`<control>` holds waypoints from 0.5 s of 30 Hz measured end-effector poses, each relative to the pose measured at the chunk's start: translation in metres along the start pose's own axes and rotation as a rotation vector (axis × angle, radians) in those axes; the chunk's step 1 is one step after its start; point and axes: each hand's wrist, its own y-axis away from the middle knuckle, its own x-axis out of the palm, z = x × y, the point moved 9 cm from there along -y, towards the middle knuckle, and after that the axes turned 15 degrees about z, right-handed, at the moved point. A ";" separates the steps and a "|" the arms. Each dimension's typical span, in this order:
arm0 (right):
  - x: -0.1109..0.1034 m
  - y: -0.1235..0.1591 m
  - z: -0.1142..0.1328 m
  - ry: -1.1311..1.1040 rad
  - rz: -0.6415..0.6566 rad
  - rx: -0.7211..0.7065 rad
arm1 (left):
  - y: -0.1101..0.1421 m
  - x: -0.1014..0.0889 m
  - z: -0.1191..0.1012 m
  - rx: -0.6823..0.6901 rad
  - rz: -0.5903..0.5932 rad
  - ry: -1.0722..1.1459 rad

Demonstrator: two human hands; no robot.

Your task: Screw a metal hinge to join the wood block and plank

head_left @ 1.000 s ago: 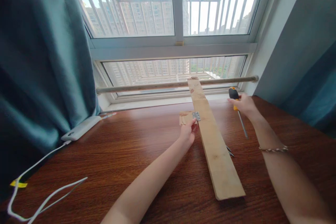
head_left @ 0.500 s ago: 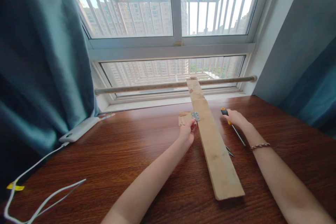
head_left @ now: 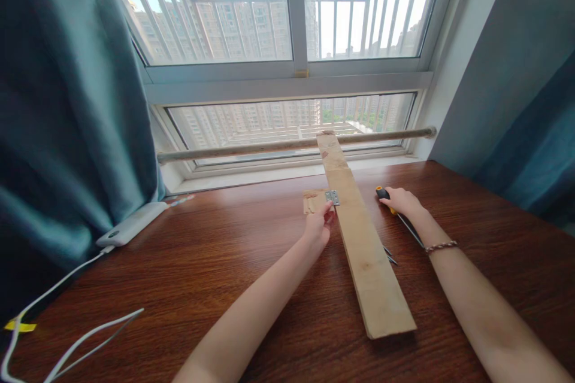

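Note:
A metal hinge (head_left: 332, 197) lies across the left edge of a long wooden board (head_left: 366, 251) and a small wooden block (head_left: 309, 201) beside it. My left hand (head_left: 318, 228) is closed at the hinge's lower edge, its thumb on the metal and the other fingers curled underneath. Right of the board, my right hand (head_left: 401, 200) is closed around the black and yellow handle of a screwdriver (head_left: 382, 192). The screwdriver's shaft points back toward my wrist, which partly covers it.
Several thin metal pieces (head_left: 390, 255) lie by the board's right edge. On the left of the brown table (head_left: 215, 263) are a white power strip (head_left: 132, 224) and a white cable (head_left: 96, 330). A horizontal rail (head_left: 251, 148) runs before the window behind the board's far end.
The whole view has shifted slightly left. The screwdriver's shaft has swung a little closer to my right wrist. My left hand keeps its place at the hinge.

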 end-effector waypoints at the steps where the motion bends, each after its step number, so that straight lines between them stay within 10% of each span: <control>1: -0.002 0.002 0.000 -0.004 0.000 0.009 | -0.001 0.000 0.000 -0.002 -0.001 0.000; 7: -0.022 0.018 0.018 -0.047 0.073 -0.025 | -0.002 -0.002 0.001 -0.005 0.003 -0.003; 15: 0.037 0.055 0.078 -0.184 0.598 -0.256 | -0.002 -0.001 0.001 0.010 0.022 0.009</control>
